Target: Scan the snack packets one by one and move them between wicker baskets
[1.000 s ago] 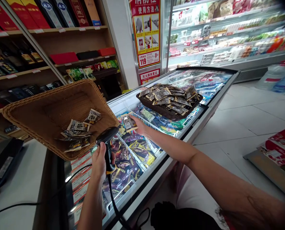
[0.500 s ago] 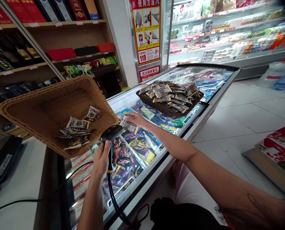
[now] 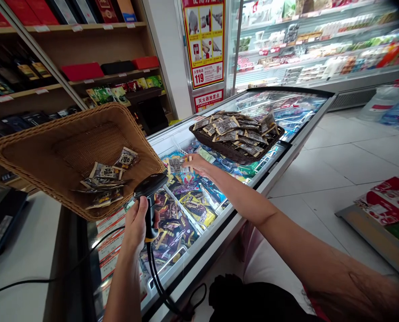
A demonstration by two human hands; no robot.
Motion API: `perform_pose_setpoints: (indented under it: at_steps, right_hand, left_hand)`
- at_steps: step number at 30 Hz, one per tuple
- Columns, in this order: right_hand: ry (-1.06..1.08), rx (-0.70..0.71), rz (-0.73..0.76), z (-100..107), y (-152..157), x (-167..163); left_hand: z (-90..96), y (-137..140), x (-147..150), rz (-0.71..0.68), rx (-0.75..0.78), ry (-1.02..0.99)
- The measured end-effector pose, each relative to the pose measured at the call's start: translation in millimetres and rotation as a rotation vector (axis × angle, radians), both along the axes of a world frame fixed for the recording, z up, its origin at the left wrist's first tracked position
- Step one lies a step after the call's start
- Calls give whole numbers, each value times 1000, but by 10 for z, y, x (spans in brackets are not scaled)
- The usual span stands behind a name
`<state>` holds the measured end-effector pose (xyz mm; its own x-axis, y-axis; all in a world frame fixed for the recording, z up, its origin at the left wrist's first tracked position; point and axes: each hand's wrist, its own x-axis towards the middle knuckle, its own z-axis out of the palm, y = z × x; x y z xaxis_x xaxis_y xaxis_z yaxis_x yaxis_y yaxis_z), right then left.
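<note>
My left hand (image 3: 137,221) is wrapped round the handle of a black barcode scanner (image 3: 150,185), whose cable hangs down. Its head points toward my right hand (image 3: 198,164), which pinches a small snack packet (image 3: 176,165) over the freezer glass. To the left, a tan wicker basket (image 3: 68,107) is tilted toward me, with several loose packets (image 3: 107,171) inside. Beyond my right hand, a dark brown basket (image 3: 229,152) heaped with similar packets (image 3: 226,126) rests on the freezer top.
Under the glass of the chest freezer (image 3: 219,226) lie bright wrapped goods. Shelves (image 3: 112,76) with boxes and bottles stand at the back left, a lit chiller (image 3: 313,49) at the back right. Water bottles (image 3: 384,103) and a red carton (image 3: 387,205) are on the right.
My right hand has moved slightly right and up, and the packet has turned so its printed back shows. The scanner has shifted a little to the left in the view.
</note>
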<state>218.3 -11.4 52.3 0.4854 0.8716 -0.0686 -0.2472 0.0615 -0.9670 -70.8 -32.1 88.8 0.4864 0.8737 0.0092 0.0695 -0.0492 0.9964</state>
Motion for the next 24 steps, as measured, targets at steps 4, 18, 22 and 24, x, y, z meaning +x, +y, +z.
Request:
perform_pose_setpoints:
  at_steps: [4, 18, 22, 24]
  right_hand:
    - [37, 61, -61, 0, 27, 102]
    - [-135, 48, -42, 19, -12, 55]
    - [-100, 42, -53, -19, 23, 49]
    - [-84, 35, -67, -52, 60, 31]
  left_hand:
    - [-4, -1, -13, -34, 3, 22]
    - [-70, 64, -60, -296, 120, 260]
    - [-65, 56, -58, -273, 98, 258]
    - [-64, 50, -51, -236, 98, 254]
